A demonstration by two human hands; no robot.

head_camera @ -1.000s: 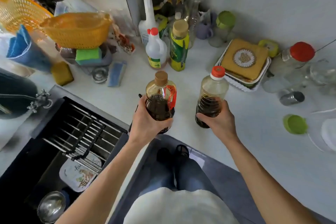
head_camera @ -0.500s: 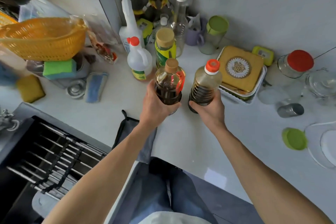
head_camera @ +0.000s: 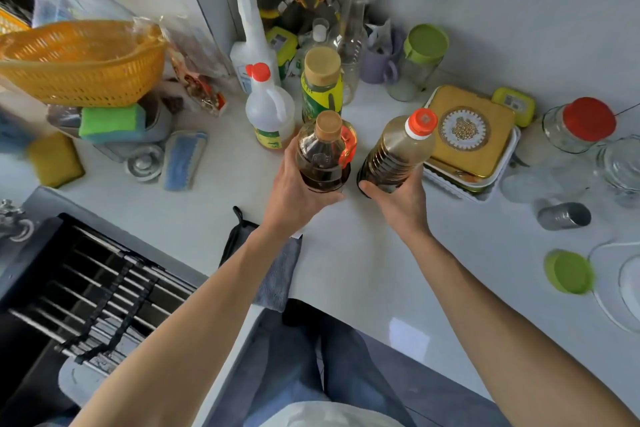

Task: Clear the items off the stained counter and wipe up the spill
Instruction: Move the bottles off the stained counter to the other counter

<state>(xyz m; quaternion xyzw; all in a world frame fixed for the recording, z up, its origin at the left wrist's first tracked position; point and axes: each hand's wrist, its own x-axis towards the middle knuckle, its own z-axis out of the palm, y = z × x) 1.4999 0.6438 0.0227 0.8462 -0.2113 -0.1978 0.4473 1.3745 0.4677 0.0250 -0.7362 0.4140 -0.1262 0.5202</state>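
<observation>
— Bottles, one in each hand, is that what I see?

— Yes. The left hand (head_camera: pixel 294 191) has its grip wrapped round the lower body of a clear plastic bottle of dark liquid with a tan cork-coloured cap and a red handle (head_camera: pixel 325 152). The right hand (head_camera: pixel 398 199) curls its fingers round the base of a ribbed clear plastic bottle of brown liquid with an orange-red cap (head_camera: pixel 398 152), which tilts to the right.

— Are they standing on the white worktop (head_camera: pixel 363 253)?

— Hard to say whether either bottom touches it. Both are near the back of the surface, just in front of a yellow-and-green labelled bottle with a tan cap (head_camera: pixel 322 87) and a white plastic jug with a red cap (head_camera: pixel 270 107).

— And beside the right hand?

— A square gold tin with a round white emblem (head_camera: pixel 467 135), sitting in a white tray, just beside the tilted bottle. Further right stands a glass jar with a red lid (head_camera: pixel 581 123), and a round green lid (head_camera: pixel 569 272) lies flat nearer the front edge.

— Any cloth about?

— A grey cloth with a black loop (head_camera: pixel 277 274) hangs over the front edge, partly under the left forearm. To the left are an orange plastic basket (head_camera: pixel 83 62) and a black sink with a metal rack (head_camera: pixel 86 288).
</observation>
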